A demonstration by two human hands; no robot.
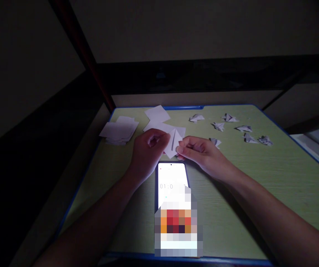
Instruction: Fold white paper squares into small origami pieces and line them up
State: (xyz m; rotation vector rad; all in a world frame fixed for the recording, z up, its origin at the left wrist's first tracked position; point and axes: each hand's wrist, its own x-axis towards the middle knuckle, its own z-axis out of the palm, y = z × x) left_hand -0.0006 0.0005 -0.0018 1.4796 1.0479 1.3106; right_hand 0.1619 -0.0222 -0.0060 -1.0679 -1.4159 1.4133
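A small white sheet of paper [173, 142], partly folded with a crease down its middle, is held above the green table [259, 174]. My left hand [148, 148] pinches its left side with curled fingers. My right hand [200, 150] pinches its lower right edge. Right below both hands lies a lit phone [172, 181] showing a timer that reads 01:0, its lower part blurred.
A stack of white paper squares [119, 129] lies at the table's far left, more loose sheets [158, 115] behind my hands. Several folded paper figures [244, 128] are scattered at the far right. The table has a blue rim [181, 107]; dark walls stand behind.
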